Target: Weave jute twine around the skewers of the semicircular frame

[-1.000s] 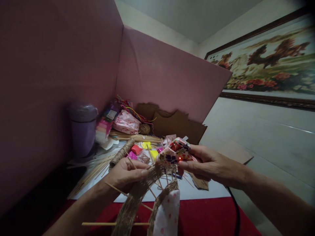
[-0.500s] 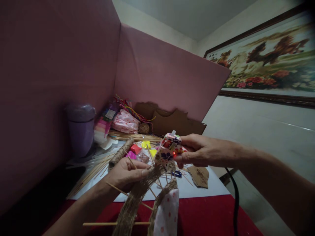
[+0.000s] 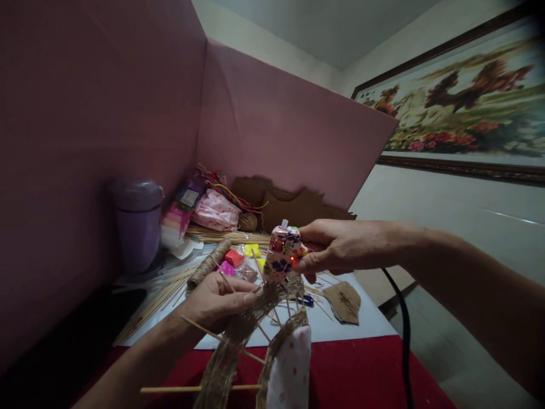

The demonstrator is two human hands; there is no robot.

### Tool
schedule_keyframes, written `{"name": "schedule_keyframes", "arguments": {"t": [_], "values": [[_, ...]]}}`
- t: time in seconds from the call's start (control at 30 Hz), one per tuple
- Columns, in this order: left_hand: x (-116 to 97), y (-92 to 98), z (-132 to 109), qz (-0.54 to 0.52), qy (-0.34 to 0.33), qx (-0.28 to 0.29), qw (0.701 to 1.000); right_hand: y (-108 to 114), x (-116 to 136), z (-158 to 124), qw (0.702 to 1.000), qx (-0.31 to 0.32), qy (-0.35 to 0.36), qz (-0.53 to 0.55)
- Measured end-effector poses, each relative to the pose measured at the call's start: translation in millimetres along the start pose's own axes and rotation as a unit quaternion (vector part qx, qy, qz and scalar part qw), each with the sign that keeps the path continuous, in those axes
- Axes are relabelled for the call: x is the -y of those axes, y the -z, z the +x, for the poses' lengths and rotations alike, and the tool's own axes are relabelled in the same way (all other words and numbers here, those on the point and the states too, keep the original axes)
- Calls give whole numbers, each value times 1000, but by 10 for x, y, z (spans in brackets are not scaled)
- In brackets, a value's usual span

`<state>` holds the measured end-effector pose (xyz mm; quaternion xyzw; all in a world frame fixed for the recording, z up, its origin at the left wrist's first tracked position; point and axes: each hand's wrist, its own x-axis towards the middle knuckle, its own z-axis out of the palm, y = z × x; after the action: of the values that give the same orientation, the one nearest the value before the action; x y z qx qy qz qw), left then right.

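My right hand (image 3: 326,250) is closed around a flower-patterned hot glue gun (image 3: 281,258) with a small red light glowing and a pale glue stick showing at its top. The gun's front end is right over a twine-covered craft piece (image 3: 232,352); its nozzle tip is hidden. My left hand (image 3: 221,298) pinches the edge of that piece between thumb and fingers. Bamboo sticks (image 3: 204,329) cross between the piece's two curved twine bands, and white cloth with pinkish spots (image 3: 289,369) covers part of the nearer one.
On the white sheet (image 3: 366,318) lie a twine roll (image 3: 208,264), loose skewers (image 3: 157,301), bright clay packets (image 3: 234,258), blue-handled scissors (image 3: 304,300) and a cardboard scrap (image 3: 344,302). A purple bin (image 3: 138,233) stands left; a black cord (image 3: 402,324) hangs at right.
My right hand and the glue gun have shifted a little left and upward over the twine band. My left hand and the craft piece have stayed almost still.
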<state>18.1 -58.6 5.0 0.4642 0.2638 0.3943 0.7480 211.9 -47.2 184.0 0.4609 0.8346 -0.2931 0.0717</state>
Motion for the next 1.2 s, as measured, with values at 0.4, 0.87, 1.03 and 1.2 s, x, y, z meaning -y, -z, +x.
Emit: {"name": "schedule_keyframes", "arguments": {"t": [0.4, 0.87, 1.03, 1.2], "values": [[-15, -10, -8, 7, -5, 11, 1000, 137, -31, 71, 997, 62, -19, 29], [47, 42, 18, 20, -31, -15, 999, 106, -129, 117, 992, 79, 2, 97], [28, 12, 12, 1, -20, 5, 1000, 85, -150, 104, 992, 60, -6, 108], [34, 15, 29, -2, -20, 1, 1000, 68, -160, 96, 991, 53, -12, 118]]}}
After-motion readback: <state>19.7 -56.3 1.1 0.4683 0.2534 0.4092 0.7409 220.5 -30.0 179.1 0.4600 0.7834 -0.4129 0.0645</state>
